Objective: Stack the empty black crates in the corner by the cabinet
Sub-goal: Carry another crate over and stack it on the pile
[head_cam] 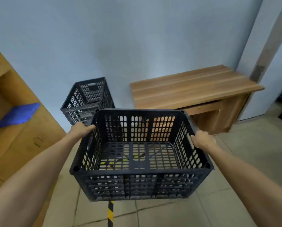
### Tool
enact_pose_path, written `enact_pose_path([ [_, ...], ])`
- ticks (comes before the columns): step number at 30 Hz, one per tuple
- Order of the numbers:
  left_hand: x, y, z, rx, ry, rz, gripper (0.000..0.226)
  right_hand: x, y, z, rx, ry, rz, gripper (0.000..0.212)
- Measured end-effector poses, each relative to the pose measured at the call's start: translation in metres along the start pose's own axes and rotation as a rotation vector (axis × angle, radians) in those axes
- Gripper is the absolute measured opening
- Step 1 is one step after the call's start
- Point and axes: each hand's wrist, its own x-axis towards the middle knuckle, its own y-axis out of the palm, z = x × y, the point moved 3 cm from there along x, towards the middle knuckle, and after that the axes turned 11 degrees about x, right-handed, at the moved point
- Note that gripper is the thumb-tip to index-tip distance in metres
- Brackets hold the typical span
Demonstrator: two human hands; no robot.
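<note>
I carry an empty black slotted crate (140, 182) in the air in front of me, level and open side up. My left hand (81, 129) grips its left side at the rim. My right hand (202, 139) grips the handle slot in its right side. Beyond it, a second black crate (88, 95) stands on the floor in the corner, against the pale wall and beside the wooden cabinet (19, 141) on the left. That far crate looks like a stack of two; its lower front is hidden by the carried crate.
A low wooden bench-like unit (191, 89) stands against the wall to the right of the corner. A blue object (17, 114) lies on the left cabinet. Yellow-black striped tape (110, 212) runs along the tiled floor below me.
</note>
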Motion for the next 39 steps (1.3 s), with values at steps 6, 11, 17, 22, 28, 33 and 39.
enact_pose_path([
  [6,0.045,-0.065,0.002,-0.07,-0.038,-0.092,0.064,0.052,-0.028,0.086,0.038,-0.149,-0.127,0.046],
  [11,0.086,-0.125,0.001,-0.028,-0.052,-0.153,0.077,0.088,-0.045,0.158,0.103,-0.227,-0.174,0.038],
  [17,0.175,-0.19,0.024,-0.106,-0.055,-0.212,0.083,0.143,-0.074,0.263,0.102,-0.367,-0.251,0.044],
  [22,0.231,-0.229,0.038,-0.134,-0.031,-0.262,0.073,0.161,-0.078,0.336,0.153,-0.391,-0.316,0.042],
  [28,0.303,-0.25,0.044,-0.158,-0.101,-0.293,0.062,0.227,-0.055,0.404,0.342,-0.377,-0.287,0.042],
  [33,0.373,-0.251,0.06,-0.158,-0.186,-0.261,0.065,0.29,-0.046,0.469,0.368,-0.43,-0.235,0.033],
  [39,0.438,-0.261,0.078,-0.058,-0.295,-0.221,0.061,0.37,-0.047,0.565,0.356,-0.539,-0.158,0.031],
])
